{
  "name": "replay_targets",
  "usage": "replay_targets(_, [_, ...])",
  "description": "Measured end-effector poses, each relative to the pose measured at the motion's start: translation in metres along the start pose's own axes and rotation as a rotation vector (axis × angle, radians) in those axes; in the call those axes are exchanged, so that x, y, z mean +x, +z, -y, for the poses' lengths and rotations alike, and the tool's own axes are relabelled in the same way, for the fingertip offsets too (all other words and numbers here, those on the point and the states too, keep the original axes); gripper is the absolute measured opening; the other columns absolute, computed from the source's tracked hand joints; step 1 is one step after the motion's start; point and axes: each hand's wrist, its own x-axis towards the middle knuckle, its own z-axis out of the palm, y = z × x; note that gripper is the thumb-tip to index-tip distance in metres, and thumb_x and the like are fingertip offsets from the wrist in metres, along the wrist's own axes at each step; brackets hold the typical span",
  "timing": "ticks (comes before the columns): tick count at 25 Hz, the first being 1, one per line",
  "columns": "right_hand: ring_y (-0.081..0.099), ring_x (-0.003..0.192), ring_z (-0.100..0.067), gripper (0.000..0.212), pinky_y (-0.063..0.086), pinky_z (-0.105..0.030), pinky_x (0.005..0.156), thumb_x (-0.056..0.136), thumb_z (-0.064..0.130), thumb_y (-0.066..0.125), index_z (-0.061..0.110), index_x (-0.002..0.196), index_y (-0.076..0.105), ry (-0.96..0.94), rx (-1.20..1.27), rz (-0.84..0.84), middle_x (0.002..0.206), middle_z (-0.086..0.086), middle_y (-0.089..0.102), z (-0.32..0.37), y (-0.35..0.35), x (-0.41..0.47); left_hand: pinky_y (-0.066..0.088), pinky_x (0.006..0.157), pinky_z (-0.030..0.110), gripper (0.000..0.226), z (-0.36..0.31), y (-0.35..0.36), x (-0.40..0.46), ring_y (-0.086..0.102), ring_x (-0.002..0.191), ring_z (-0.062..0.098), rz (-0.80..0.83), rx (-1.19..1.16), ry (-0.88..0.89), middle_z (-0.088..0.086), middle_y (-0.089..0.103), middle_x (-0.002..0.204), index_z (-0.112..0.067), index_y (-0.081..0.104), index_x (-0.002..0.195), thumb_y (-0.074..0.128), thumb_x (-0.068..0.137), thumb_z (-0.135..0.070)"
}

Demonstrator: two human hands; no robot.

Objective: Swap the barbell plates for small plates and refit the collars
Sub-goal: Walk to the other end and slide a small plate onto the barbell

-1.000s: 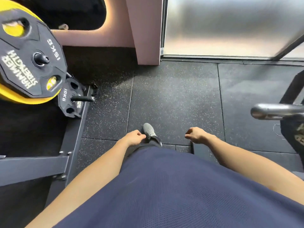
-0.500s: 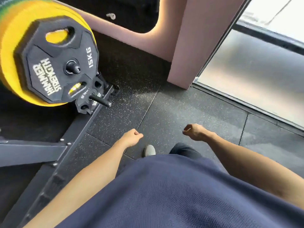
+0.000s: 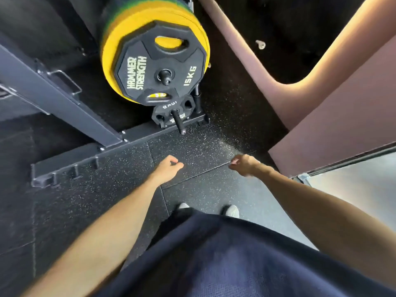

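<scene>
Both the left hand (image 3: 169,168) and right hand (image 3: 243,165) hang loosely curled, empty. Ahead of the fingertips, the small plate (image 3: 171,112), probably 10 kg, looks rigid and heavy; grip through its cut-outs.

Dressed in a dark navy top (image 3: 246,260) of fine mesh-like knit. Forearms bare, no sleeves reaching them, nothing on the wrists. Dark trousers (image 3: 171,219) below the hem. Light grey shoes (image 3: 232,211), only the toes showing.
</scene>
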Motion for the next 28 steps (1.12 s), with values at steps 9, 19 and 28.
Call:
replay_targets(9, [0.056,0.12,-0.028,0.048,0.042,-0.031,0.098,0.092,0.032,0.058,0.011,0.134,0.051,-0.369,-0.059,-0.246,0.13,-0.014,0.06,0.097,-0.147,0.009,0.042,0.088,0.034,0.05,-0.107,-0.132,-0.028,0.052,0.118,0.023,-0.456,-0.071,0.155,0.004,0.049,0.138,-0.022,0.051,0.132,0.057,0.09,-0.048])
replay_targets(19, [0.055,0.122,-0.028,0.049,0.039,-0.03,0.1,0.093,0.033,0.058,0.012,0.136,0.049,-0.742,-0.123,-0.553,0.132,-0.014,0.058,0.246,-0.308,-0.068,0.042,0.096,0.035,0.048,-0.225,-0.315,-0.123,0.054,0.118,0.023,-0.894,-0.073,0.432,0.007,0.055,0.13,-0.023,0.053,0.126,0.062,0.085,-0.046])
replay_targets(28, [0.055,0.118,-0.028,0.048,0.042,-0.033,0.098,0.096,0.032,0.053,0.011,0.139,0.044,-0.999,-0.158,-0.859,0.136,-0.011,0.055,0.347,-0.444,-0.202,0.038,0.093,0.032,0.047,-0.344,-0.441,-0.248,0.05,0.122,0.022,-1.193,0.005,0.684,0.006,0.053,0.134,-0.021,0.052,0.129,0.058,0.089,-0.045])
